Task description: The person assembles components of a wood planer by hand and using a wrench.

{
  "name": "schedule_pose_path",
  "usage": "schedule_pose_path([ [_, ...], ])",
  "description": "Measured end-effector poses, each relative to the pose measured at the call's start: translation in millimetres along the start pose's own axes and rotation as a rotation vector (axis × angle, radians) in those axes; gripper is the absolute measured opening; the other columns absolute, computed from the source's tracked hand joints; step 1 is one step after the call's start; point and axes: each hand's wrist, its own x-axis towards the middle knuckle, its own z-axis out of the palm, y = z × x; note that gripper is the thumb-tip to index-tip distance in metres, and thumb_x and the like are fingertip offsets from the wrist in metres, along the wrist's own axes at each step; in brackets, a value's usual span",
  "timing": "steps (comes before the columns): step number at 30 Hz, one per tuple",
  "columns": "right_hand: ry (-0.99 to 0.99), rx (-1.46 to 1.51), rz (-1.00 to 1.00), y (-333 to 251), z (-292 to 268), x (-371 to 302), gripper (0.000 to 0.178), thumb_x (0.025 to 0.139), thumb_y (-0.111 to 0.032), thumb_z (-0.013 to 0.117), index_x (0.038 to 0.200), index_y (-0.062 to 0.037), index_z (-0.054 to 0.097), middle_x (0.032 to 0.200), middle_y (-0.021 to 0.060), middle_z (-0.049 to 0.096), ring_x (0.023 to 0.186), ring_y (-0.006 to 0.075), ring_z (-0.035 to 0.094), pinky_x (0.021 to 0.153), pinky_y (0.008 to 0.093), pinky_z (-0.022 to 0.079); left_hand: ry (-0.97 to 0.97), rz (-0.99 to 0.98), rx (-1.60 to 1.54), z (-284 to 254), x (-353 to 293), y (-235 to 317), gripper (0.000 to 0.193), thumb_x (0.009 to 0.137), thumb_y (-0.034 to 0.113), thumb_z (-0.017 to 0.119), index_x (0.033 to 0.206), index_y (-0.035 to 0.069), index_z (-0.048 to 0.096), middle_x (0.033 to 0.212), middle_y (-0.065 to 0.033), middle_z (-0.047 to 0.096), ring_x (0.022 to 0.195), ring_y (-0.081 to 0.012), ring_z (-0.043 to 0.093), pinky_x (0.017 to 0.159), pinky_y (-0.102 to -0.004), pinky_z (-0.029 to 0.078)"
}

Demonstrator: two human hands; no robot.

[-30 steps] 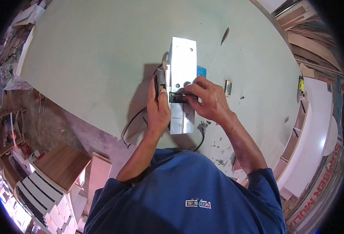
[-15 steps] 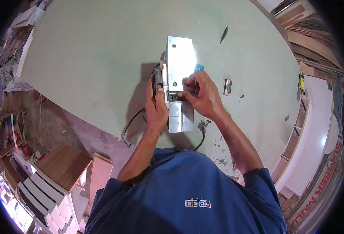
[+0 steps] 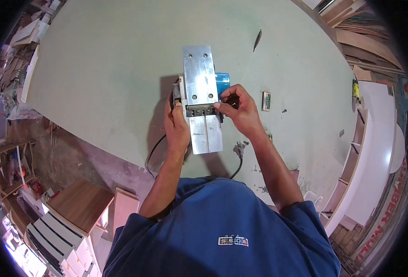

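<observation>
Upturned planer steadied over the worktop, its sole facing up.
The planer's left side is gripped by the left hand, the thumb laid along its edge and the other fingers mostly hidden; whether its weight is borne by the worktop cannot be told. The dark drum is touched at its right end by the right hand, with fingers curled; whether anything is pinched there cannot be told. A plug is seen near the right forearm.
</observation>
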Motion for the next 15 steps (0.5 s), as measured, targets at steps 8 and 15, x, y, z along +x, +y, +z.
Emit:
schedule_pose_path([
  [8, 0.136, -0.119, -0.104, 12, 9, -3, 0.033, 0.079, -0.01, 0.084, 0.098, -0.0039, 0.059, 0.086, 0.0013, 0.055, 0.073, 0.0118, 0.053, 0.067, 0.0298, 0.048, 0.034, 0.036, 0.063, 3, 4, -8, 0.044, 0.104, 0.02, 0.038, 0.136, -0.005, 0.055, 0.122, -0.0164, 0.065, 0.111, -0.023, 0.062, 0.098, -0.0357, 0.047],
  [15, 0.25, 0.198, -0.047, 38, -71, 2, 0.008, 0.093, -0.007, 0.072, 0.098, -0.0042, 0.066, 0.083, 0.0018, 0.066, 0.068, 0.0082, 0.061, 0.06, 0.0232, 0.05, 0.071, -0.064, 0.0, -7, 7, -17, 0.04, 0.104, 0.025, 0.042, 0.125, -0.003, 0.061, 0.114, -0.0136, 0.067, 0.102, -0.0209, 0.063, 0.092, -0.0341, 0.048],
])
